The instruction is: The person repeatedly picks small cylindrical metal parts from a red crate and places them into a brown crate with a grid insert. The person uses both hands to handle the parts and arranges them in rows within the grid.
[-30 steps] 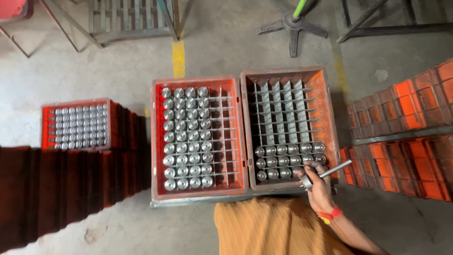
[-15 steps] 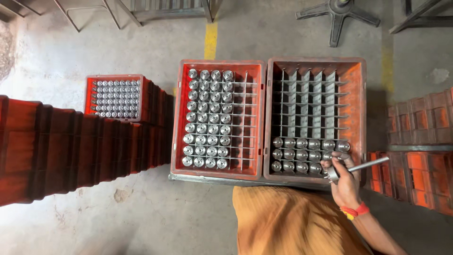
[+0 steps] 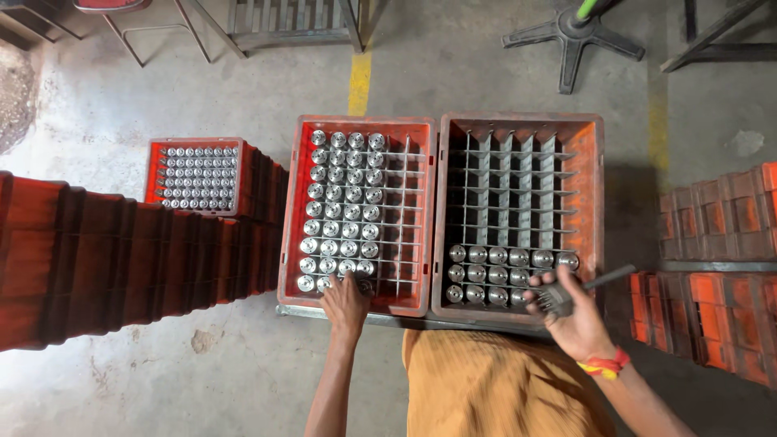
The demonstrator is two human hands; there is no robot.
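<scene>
Concrete workshop floor, two red divider crates side by side, stacked crates flanking.

Left hand (image 3: 344, 303), newly in view, reaches palm-down to the near row of the left crate (image 3: 358, 301), fingers touching the metal cylinders (image 3: 332, 265); whether it grasps one cannot be told. Right hand (image 3: 571, 320), previously at the right crate (image 3: 518, 311), now lifted just off its near corner, clenched around a grey tool (image 3: 558, 298) with a projecting handle.
</scene>
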